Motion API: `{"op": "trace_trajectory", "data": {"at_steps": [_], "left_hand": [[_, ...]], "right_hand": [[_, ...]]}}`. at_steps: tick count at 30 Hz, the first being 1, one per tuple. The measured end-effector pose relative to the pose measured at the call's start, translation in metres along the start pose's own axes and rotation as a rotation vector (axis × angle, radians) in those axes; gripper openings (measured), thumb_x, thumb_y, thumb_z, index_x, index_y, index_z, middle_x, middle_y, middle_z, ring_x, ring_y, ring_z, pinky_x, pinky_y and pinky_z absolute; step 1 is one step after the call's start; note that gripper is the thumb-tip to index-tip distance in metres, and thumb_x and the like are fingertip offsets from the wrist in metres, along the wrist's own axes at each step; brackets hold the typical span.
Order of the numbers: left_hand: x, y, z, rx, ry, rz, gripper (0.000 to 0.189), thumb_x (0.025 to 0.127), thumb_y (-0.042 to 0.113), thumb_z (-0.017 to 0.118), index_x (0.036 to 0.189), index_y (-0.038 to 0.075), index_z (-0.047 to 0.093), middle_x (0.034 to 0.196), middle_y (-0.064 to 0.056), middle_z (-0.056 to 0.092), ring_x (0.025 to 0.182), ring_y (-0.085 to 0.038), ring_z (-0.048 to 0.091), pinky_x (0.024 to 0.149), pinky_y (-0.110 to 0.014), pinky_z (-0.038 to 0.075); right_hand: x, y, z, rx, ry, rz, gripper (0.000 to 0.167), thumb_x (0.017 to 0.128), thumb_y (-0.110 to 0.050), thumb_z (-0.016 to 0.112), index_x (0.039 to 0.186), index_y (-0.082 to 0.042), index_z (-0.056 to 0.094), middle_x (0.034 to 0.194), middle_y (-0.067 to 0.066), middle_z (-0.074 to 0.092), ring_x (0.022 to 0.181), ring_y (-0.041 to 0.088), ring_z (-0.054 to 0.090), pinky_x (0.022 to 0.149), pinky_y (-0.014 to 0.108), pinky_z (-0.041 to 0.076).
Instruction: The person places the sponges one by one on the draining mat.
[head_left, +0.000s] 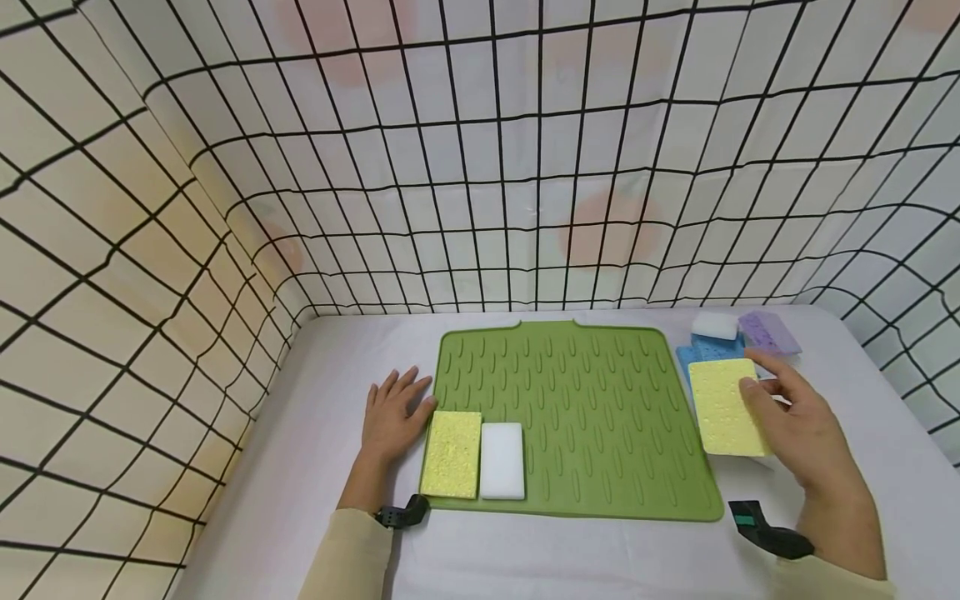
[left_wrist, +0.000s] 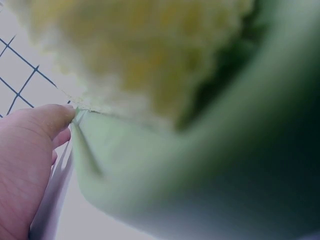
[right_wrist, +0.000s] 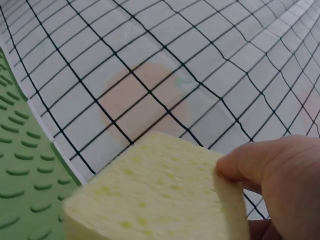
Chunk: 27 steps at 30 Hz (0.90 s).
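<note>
My right hand (head_left: 798, 417) pinches a yellow sponge (head_left: 723, 408) by its right edge, over the right border of a green ridged mat (head_left: 585, 400). In the right wrist view the thumb presses on the same pored sponge (right_wrist: 155, 195). My left hand (head_left: 393, 412) lies with spread fingers on the white table, its thumb right at the mat's left edge. Beside it, a second yellow sponge (head_left: 452, 454) lies flat on the mat's near left corner. A white sponge (head_left: 502, 461) sits just right of that one.
Behind the right hand, blue sponges (head_left: 716, 345), a small white sponge (head_left: 715, 325) and a purple sponge (head_left: 768, 332) are gathered at the table's far right. Black wire grid panels (head_left: 510, 183) over pale cloth enclose the table (head_left: 337, 358) at the back and sides.
</note>
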<state>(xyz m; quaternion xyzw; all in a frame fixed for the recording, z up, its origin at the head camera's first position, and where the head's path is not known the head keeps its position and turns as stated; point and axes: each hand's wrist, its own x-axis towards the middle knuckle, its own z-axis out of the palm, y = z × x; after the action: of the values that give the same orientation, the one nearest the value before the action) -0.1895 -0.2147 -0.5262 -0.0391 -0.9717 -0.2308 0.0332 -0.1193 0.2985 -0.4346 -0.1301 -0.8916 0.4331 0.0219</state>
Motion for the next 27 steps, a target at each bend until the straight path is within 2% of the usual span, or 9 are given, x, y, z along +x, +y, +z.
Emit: {"op": "trace_trajectory", "data": {"at_steps": [3,7,16,23,27], "left_hand": [[0.0,-0.001,0.001,0.002,0.002,0.001,0.05,0.103,0.046,0.055,0.147,0.022,0.057,0.164,-0.003,0.04,0.158,-0.033,0.024,0.129,-0.061,0.007],[0.001,-0.001,0.002,0.004,0.005,0.003,0.05,0.103,0.046,0.055,0.147,0.023,0.057,0.164,-0.002,0.041,0.158,-0.033,0.024,0.129,-0.061,0.008],[0.001,-0.002,0.003,0.006,0.007,0.0,0.05,0.103,0.046,0.054,0.147,0.023,0.057,0.165,-0.002,0.04,0.158,-0.033,0.024,0.13,-0.06,0.007],[0.001,0.0,0.002,0.007,0.007,-0.006,0.051,0.102,0.046,0.054,0.147,0.022,0.057,0.165,-0.003,0.04,0.158,-0.033,0.023,0.129,-0.061,0.007],[0.001,0.001,0.001,0.003,0.004,-0.007,0.051,0.102,0.046,0.055,0.147,0.022,0.057,0.165,-0.003,0.04,0.158,-0.034,0.023,0.129,-0.061,0.007]], "right_hand": [[0.0,-0.003,0.005,-0.002,-0.074,-0.077,0.061,0.107,-0.044,0.048,0.16,-0.018,0.034,0.124,0.016,0.055,0.082,0.005,0.054,0.062,0.022,0.049],[0.002,-0.008,0.014,0.035,-0.164,-0.134,0.063,0.106,-0.04,0.052,0.158,-0.009,0.033,0.116,0.015,0.063,0.081,0.003,0.063,0.069,0.024,0.057],[0.003,-0.025,0.042,0.091,-0.299,-0.163,0.061,0.106,-0.039,0.054,0.158,-0.011,0.035,0.117,0.02,0.068,0.085,0.008,0.068,0.075,0.032,0.062],[0.001,-0.034,0.072,0.161,-0.433,-0.179,0.059,0.106,-0.033,0.057,0.155,-0.007,0.037,0.102,0.016,0.066,0.083,0.016,0.067,0.074,0.036,0.063],[-0.001,-0.039,0.093,0.163,-0.479,-0.158,0.058,0.104,-0.03,0.06,0.153,-0.006,0.041,0.112,0.02,0.062,0.083,0.019,0.068,0.073,0.034,0.064]]}}
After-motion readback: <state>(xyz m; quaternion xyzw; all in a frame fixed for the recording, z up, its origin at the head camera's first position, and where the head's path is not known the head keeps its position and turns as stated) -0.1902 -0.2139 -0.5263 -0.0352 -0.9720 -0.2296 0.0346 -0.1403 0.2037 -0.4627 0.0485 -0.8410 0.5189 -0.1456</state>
